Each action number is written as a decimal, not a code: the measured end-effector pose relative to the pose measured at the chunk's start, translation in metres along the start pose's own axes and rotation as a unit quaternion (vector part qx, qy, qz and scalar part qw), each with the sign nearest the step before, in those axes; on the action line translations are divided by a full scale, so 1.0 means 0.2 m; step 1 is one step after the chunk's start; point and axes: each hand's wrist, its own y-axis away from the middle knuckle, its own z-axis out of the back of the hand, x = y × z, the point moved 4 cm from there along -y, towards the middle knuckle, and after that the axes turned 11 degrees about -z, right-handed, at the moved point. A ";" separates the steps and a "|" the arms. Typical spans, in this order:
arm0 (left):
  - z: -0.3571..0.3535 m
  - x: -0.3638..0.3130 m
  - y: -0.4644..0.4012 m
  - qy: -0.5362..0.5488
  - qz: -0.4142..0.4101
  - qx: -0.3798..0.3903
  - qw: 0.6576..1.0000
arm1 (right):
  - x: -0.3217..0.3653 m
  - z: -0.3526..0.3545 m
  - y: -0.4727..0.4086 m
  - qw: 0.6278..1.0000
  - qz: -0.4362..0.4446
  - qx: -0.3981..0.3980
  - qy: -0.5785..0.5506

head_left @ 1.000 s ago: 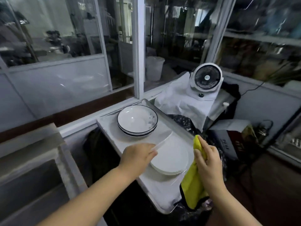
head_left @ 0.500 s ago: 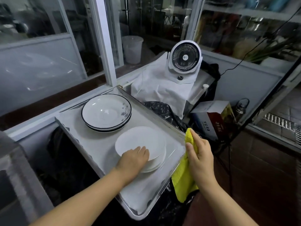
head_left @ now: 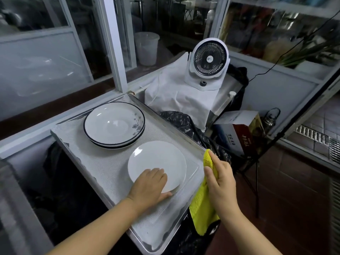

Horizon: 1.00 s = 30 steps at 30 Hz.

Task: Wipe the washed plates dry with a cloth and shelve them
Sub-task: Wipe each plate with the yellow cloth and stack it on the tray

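My left hand (head_left: pixel 149 184) lies palm-down on the near edge of the white plates (head_left: pixel 157 163), fingers nearly straight on the top plate and my thumb hooked along the rim of the stack. The plates lie flat, face up, on the lined metal tray (head_left: pixel 103 172); being round, they have no long axis to speak of. Just past my fingertips, farther along the tray, sits a stack of black-rimmed bowls (head_left: pixel 114 124) with a grey flower print, also face up.

My right hand (head_left: pixel 220 183) is just to the right of the plates, off the tray's edge, fingers curled round a yellow cloth (head_left: pixel 202 208) that hangs lengthwise downward from my grip.

Beyond that hand stands a cardboard box (head_left: pixel 237 131) with printed characters I cannot read, and a white desk fan (head_left: pixel 209 59) whose hub label is too small to make out.
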 end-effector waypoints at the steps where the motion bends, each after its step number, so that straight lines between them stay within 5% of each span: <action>1: 0.00 0.00 0.00 -0.004 0.006 -0.003 1.000 | 0.00 -0.01 0.00 1.000 0.001 0.003 0.000; 9: 0.11 0.02 0.03 0.078 0.068 0.008 0.995 | 0.15 -0.12 0.03 0.997 0.048 0.053 -0.001; 17: 0.66 0.26 0.63 0.050 0.283 -0.105 0.952 | 0.59 -0.55 0.23 0.973 0.154 0.173 -0.012; 26: 1.04 0.32 1.92 -0.015 0.547 -0.057 0.835 | 1.13 -1.38 1.04 0.892 0.279 0.354 -0.026; 30: 0.99 0.24 2.54 0.049 0.697 0.005 0.715 | 1.21 -1.75 1.50 0.852 0.311 0.420 -0.030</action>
